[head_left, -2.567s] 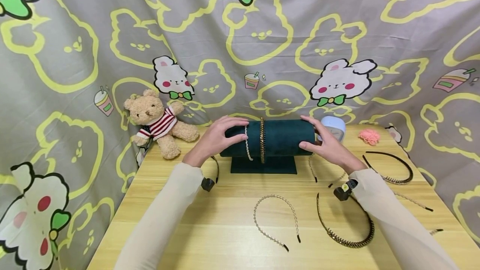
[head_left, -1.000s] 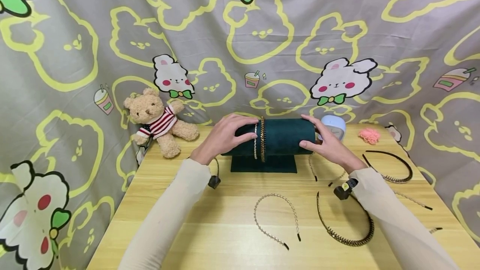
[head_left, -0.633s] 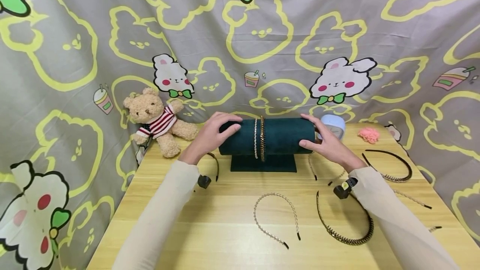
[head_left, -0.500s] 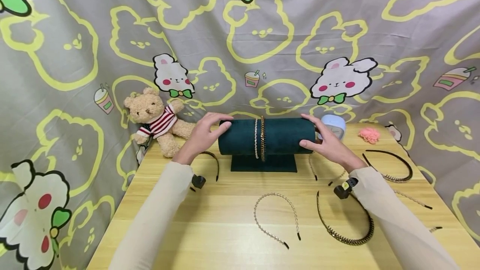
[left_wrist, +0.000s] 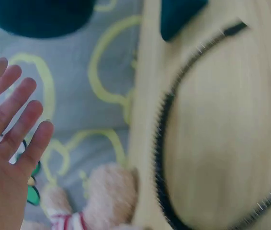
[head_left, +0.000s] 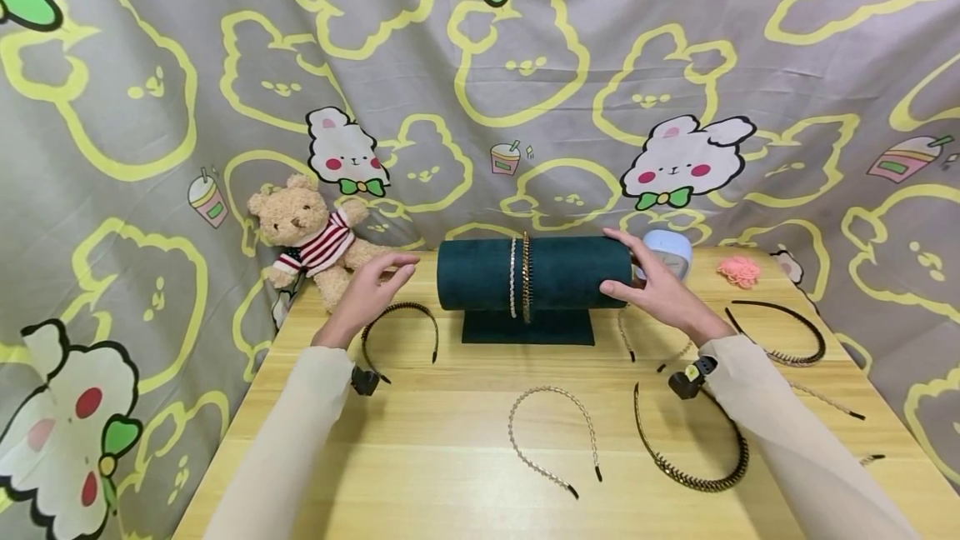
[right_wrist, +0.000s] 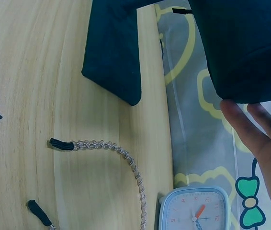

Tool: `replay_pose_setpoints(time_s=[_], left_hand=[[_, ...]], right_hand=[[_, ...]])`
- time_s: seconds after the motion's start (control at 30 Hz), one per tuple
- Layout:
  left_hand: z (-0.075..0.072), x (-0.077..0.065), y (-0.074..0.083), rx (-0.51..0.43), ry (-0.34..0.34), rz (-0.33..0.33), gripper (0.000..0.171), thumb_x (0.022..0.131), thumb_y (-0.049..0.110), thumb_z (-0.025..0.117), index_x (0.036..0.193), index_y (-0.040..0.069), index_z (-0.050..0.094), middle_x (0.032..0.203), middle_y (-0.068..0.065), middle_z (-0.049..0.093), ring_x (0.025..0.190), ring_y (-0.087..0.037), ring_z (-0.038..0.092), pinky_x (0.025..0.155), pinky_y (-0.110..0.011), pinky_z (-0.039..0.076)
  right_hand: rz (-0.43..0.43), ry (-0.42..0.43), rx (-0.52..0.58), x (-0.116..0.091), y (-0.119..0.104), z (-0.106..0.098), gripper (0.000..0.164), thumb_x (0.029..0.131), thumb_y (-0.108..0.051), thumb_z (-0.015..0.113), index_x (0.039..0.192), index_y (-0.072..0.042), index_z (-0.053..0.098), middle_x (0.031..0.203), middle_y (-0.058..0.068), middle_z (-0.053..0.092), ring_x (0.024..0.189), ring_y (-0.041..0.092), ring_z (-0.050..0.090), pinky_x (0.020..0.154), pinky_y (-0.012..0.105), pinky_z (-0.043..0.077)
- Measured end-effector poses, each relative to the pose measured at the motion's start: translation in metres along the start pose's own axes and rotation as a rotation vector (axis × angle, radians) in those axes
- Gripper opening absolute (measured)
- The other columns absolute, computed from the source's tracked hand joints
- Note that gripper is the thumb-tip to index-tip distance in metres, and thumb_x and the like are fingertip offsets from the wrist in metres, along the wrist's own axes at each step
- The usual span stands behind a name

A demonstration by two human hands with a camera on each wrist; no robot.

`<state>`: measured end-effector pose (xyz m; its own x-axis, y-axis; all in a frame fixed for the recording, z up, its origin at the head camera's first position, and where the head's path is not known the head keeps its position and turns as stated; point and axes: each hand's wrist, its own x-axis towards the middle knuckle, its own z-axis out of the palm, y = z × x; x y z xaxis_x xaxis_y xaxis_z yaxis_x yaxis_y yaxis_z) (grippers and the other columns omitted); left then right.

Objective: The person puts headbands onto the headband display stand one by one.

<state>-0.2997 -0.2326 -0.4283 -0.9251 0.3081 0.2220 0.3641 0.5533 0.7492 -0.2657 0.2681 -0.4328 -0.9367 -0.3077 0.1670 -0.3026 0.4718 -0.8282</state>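
A dark teal velvet display roll (head_left: 577, 273) on a flat base stands at the back of the table. Around its middle sit a white beaded headband (head_left: 512, 277) and, just right of it, a gold headband (head_left: 527, 277). My right hand (head_left: 660, 290) holds the roll's right end, thumb in front and fingers over the top; its fingertips show at the end's rim in the right wrist view. My left hand (head_left: 367, 294), fingers loosely extended and holding nothing, is left of the roll, above a dark toothed headband (left_wrist: 160, 143) lying on the table.
A teddy bear (head_left: 300, 219) sits at the back left. A pale blue clock (right_wrist: 195, 208) and a pink fluffy item (head_left: 738, 271) stand behind on the right. A clear beaded headband (head_left: 551, 390), a dark braided headband (head_left: 705, 486) and several others lie on the table.
My left hand slid the white beaded headband right until close beside the gold one, let it go and moved away left. My right hand stays at the roll's right end.
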Motion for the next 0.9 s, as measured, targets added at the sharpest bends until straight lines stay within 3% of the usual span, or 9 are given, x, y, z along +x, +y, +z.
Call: replay_pose_setpoints(time_s=[0.23,0.4,0.73,0.9], left_hand=[[-0.006,-0.018,-0.035,0.024,-0.006,-0.097,0.047,0.113,0.049,0.058,0.147,0.019,0.068,0.153,-0.01,0.063,0.145,-0.035,0.055,0.118,-0.06,0.047],[-0.009,-0.026,-0.054,0.048,-0.022,-0.114,0.047,0.114,0.042,0.058,0.148,0.011,0.068,0.156,-0.016,0.061,0.146,-0.039,0.055,0.118,-0.059,0.049],[-0.001,-0.036,-0.077,0.096,-0.072,-0.122,0.046,0.114,0.031,0.061,0.149,0.002,0.065,0.158,-0.022,0.058,0.146,-0.044,0.053,0.116,-0.058,0.052],[0.005,-0.04,-0.083,0.13,-0.118,-0.126,0.042,0.114,0.025,0.062,0.149,0.003,0.066,0.159,-0.022,0.056,0.148,-0.046,0.05,0.12,-0.064,0.045]], right_hand=[[-0.003,-0.009,0.0,0.001,-0.001,0.0,0.085,0.106,-0.027,0.075,0.172,-0.043,0.024,0.181,0.006,0.019,0.16,0.039,0.034,0.122,0.068,0.04],[0.004,-0.009,0.007,0.001,-0.001,0.0,0.084,0.106,-0.026,0.074,0.17,-0.048,0.025,0.181,0.005,0.02,0.159,0.038,0.036,0.122,0.066,0.042],[0.002,-0.001,0.002,0.001,-0.001,0.0,0.084,0.106,-0.025,0.075,0.17,-0.048,0.026,0.181,0.005,0.019,0.16,0.038,0.035,0.123,0.068,0.04],[0.002,-0.009,0.014,0.0,-0.001,0.001,0.085,0.106,-0.024,0.075,0.173,-0.037,0.025,0.181,0.005,0.018,0.161,0.041,0.032,0.123,0.07,0.038]])
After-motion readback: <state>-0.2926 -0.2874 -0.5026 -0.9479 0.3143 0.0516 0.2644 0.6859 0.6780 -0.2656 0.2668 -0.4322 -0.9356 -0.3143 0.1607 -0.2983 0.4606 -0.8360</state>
